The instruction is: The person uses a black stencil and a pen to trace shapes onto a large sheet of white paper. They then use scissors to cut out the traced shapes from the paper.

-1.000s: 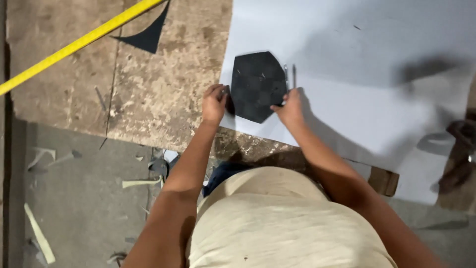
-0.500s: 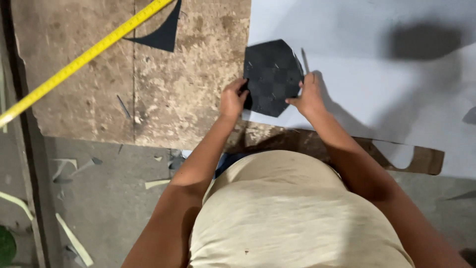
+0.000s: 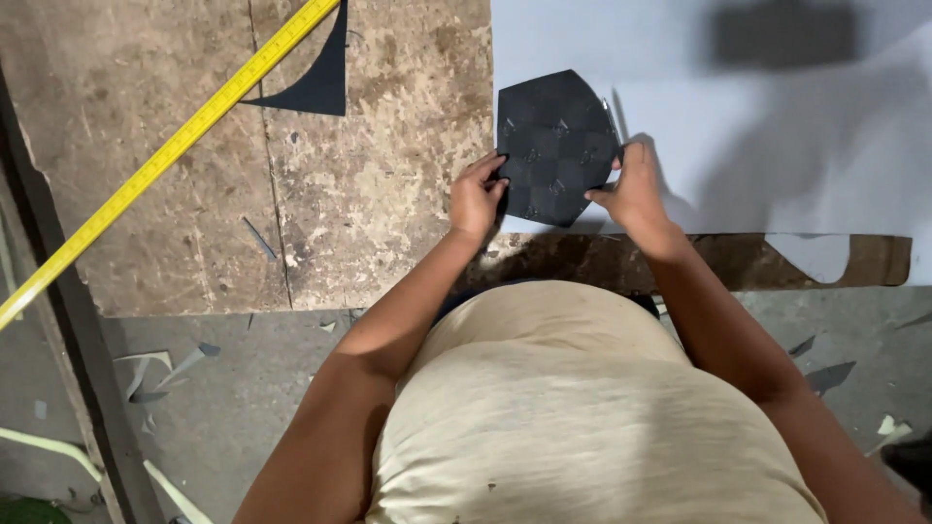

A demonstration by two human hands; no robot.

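A black checkered hexagon-like piece point(image 3: 555, 146) lies on a large white sheet point(image 3: 757, 126) at the sheet's left edge. My left hand point(image 3: 476, 194) presses its fingertips on the piece's lower left edge. My right hand point(image 3: 633, 186) rests against the piece's right edge and grips a thin pen-like tool point(image 3: 612, 114) that runs along that edge. Both hands lie over the worn brown worktable point(image 3: 379, 194).
A yellow measuring tape point(image 3: 165, 155) crosses the table diagonally at left. A black curved offcut point(image 3: 311, 82) lies near the tape. The table's front edge point(image 3: 680, 262) runs just below my hands. Scraps point(image 3: 155, 374) litter the grey floor at lower left.
The view has drifted so the piece and my hands sit further right and higher. My hands stay on the black piece's edges, and the right one has slid slightly along its right side.
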